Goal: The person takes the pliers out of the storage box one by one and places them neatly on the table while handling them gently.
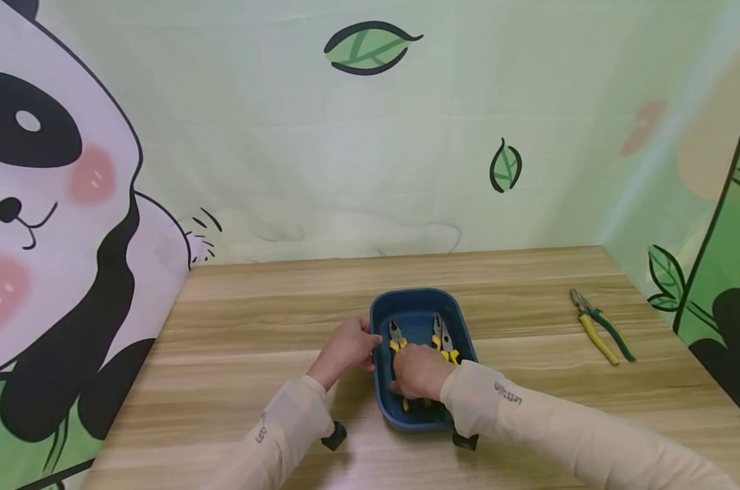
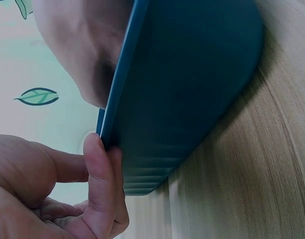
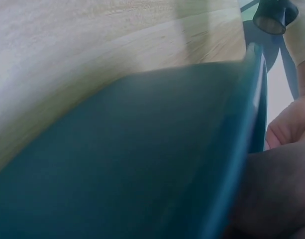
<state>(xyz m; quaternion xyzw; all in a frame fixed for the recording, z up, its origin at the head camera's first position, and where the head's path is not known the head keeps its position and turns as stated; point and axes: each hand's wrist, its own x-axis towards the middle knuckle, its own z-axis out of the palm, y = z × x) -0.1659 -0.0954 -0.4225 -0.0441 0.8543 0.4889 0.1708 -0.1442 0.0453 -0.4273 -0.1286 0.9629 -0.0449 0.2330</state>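
Note:
A deep blue plastic bin (image 1: 378, 381) stands on the wooden table. My left hand (image 1: 351, 344) pinches its left rim; in the left wrist view, fingers (image 2: 100, 184) lie against the outer wall. My right hand (image 1: 421, 371) is down inside the bin, fingers curled over the yellow handles of a pair of pliers (image 1: 396, 331) whose dark jaws point away from me. To the right of that hand lie more yellow-handled pliers (image 1: 446, 340), partly covered by it. In the right wrist view the bin wall (image 3: 117, 149) hides most of the grip.
Diagonal cutters (image 1: 602, 330) with one yellow and one green handle lie on the table (image 1: 253, 306) to the right of the bin. Behind the table hangs a printed cloth (image 1: 271, 136) with a panda and leaves.

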